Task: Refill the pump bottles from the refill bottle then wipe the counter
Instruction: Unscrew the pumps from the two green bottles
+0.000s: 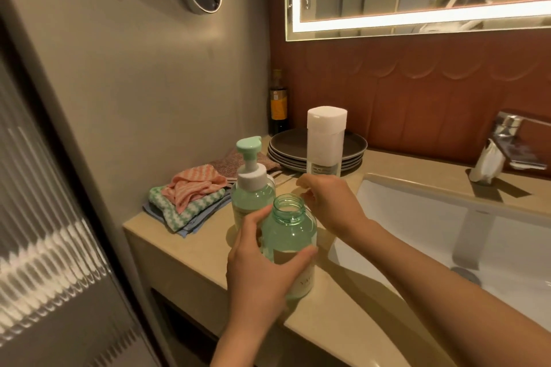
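1. A beige bathroom counter [202, 247] beside a sink fills the lower centre of the frame.
2. The green bottle [290, 235], its neck open, stands at centre. The left hand [259, 271] wraps its body.
3. The right hand [328, 205] is at the foot of the white refill bottle [326, 140], fingers bent; whether they grip it is unclear.
4. The green bottle is probably smooth, slippery plastic, best held round the middle.
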The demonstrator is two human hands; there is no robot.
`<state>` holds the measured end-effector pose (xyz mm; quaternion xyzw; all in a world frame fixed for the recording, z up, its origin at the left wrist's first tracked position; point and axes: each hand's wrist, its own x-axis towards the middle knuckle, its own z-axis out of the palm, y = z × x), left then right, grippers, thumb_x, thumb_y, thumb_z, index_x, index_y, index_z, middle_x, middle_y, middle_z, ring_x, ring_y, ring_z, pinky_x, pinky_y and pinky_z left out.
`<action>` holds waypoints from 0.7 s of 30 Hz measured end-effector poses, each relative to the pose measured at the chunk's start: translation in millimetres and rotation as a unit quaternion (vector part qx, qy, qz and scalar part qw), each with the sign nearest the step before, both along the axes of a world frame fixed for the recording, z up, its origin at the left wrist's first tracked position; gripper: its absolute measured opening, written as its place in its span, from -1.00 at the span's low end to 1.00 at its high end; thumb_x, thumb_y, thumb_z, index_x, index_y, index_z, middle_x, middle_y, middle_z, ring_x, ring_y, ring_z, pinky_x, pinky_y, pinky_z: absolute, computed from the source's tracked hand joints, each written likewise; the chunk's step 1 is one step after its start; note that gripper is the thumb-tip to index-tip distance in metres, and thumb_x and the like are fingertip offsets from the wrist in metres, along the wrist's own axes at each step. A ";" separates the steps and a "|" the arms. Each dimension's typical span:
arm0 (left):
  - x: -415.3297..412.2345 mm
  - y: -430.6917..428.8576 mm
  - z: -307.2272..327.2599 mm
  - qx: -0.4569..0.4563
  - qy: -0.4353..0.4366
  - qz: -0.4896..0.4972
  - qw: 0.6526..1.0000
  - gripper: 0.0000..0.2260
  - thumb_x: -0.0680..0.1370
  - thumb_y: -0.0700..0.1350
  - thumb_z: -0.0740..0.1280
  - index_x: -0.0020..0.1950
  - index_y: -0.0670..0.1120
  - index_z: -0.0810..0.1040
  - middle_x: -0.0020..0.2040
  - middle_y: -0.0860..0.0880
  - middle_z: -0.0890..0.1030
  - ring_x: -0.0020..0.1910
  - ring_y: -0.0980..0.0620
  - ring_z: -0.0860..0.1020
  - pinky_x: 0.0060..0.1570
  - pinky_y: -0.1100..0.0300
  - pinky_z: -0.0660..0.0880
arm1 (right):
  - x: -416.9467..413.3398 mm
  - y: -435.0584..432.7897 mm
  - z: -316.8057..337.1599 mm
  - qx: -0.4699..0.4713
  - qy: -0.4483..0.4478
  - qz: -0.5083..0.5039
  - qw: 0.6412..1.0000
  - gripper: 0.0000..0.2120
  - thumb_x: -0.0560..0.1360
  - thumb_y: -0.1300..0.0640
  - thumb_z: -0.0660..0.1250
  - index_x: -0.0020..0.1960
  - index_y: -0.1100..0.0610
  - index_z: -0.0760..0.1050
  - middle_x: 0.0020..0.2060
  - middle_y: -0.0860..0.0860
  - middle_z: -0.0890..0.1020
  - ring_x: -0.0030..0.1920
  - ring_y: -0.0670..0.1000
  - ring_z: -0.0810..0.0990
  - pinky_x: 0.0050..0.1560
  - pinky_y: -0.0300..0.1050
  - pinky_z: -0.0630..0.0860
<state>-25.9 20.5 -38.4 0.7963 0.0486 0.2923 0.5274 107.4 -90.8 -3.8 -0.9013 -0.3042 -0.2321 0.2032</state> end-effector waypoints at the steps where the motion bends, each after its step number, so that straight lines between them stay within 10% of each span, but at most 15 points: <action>1: -0.1 -0.7 0.4 0.003 0.000 0.001 1.000 -0.35 0.20 0.08 0.60 0.20 0.25 0.38 0.14 0.28 0.49 0.14 0.26 0.45 0.03 0.39 0.38 | -5.6 -3.0 4.5 0.011 0.003 0.003 1.000 -0.76 0.52 0.19 0.31 0.18 0.15 0.52 0.05 0.09 0.64 0.06 0.08 0.59 0.09 0.01 0.52; 5: -1.3 -7.3 4.2 0.016 0.010 -0.011 1.000 -0.34 0.26 0.04 0.58 0.25 0.24 0.33 0.22 0.21 0.46 0.20 0.21 0.42 0.16 0.24 0.42 | -28.0 -15.4 20.1 0.058 0.044 0.001 0.997 -0.80 0.50 0.15 0.32 0.12 0.11 0.56 0.00 0.03 0.65 -0.01 -0.01 0.60 0.05 -0.09 0.55; 10: -1.4 -16.7 7.3 0.051 0.019 -0.018 0.998 -0.32 0.33 -0.01 0.55 0.35 0.15 0.30 0.20 0.19 0.42 0.15 0.27 0.34 -0.04 0.52 0.29 | -55.5 -29.7 30.0 0.102 0.151 0.014 0.983 -0.75 0.56 0.12 0.15 0.15 0.07 0.53 0.09 0.01 0.61 0.04 -0.02 0.56 0.10 -0.01 0.52; 15: 5.6 -25.2 4.4 0.110 0.028 0.017 0.993 -0.26 0.37 -0.06 0.52 0.45 0.07 0.22 0.42 0.10 0.31 0.41 0.08 0.23 0.21 0.19 0.31 | -81.5 -34.0 21.3 0.137 0.226 0.046 0.963 -0.33 0.38 -0.38 0.17 0.35 -0.01 0.35 0.26 -0.03 0.49 0.22 0.00 0.48 0.20 0.06 0.46; 21: 9.5 -19.3 3.1 0.138 0.044 0.000 0.989 -0.16 0.40 -0.12 0.50 0.51 0.19 0.06 0.32 0.05 0.16 0.34 0.09 0.18 0.22 0.32 0.21 | -71.1 -27.0 6.1 0.151 0.186 0.025 0.971 -0.23 0.27 -0.22 0.46 0.39 0.00 0.29 0.30 -0.06 0.46 0.26 -0.05 0.43 0.22 0.05 0.46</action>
